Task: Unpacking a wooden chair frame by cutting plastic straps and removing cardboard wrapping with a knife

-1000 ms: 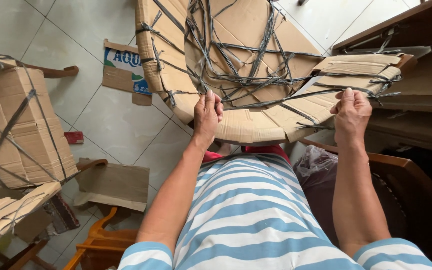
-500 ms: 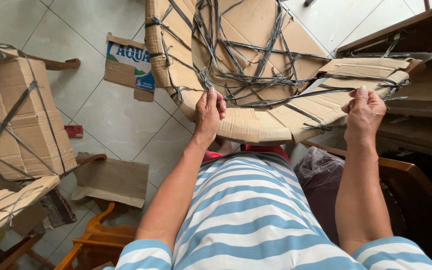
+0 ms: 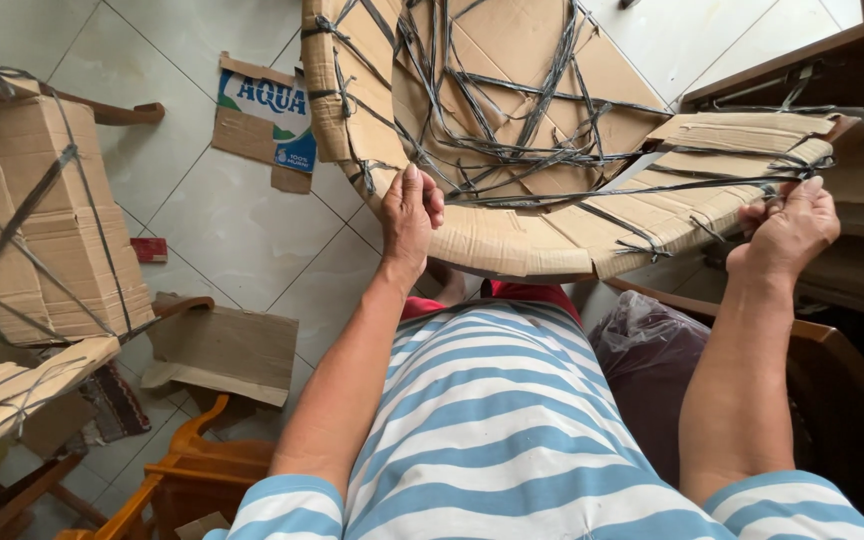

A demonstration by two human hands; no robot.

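Gripping cardboard-wrapped frame [image 3: 512, 240] edge: left hand [image 3: 410, 215], right hand [image 3: 787, 230].

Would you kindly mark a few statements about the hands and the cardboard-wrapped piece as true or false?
1. The left hand rests on the curved cardboard-wrapped frame. True.
2. The right hand lies flat on the tiled floor. False: it is raised at the frame's right end, its fingers at a dark strap.
3. The cardboard is bound with dark plastic straps. True.
4. The person wears a plain red shirt. False: the striped shirt is blue and white.
5. A strapped cardboard bundle lies to the left. True.
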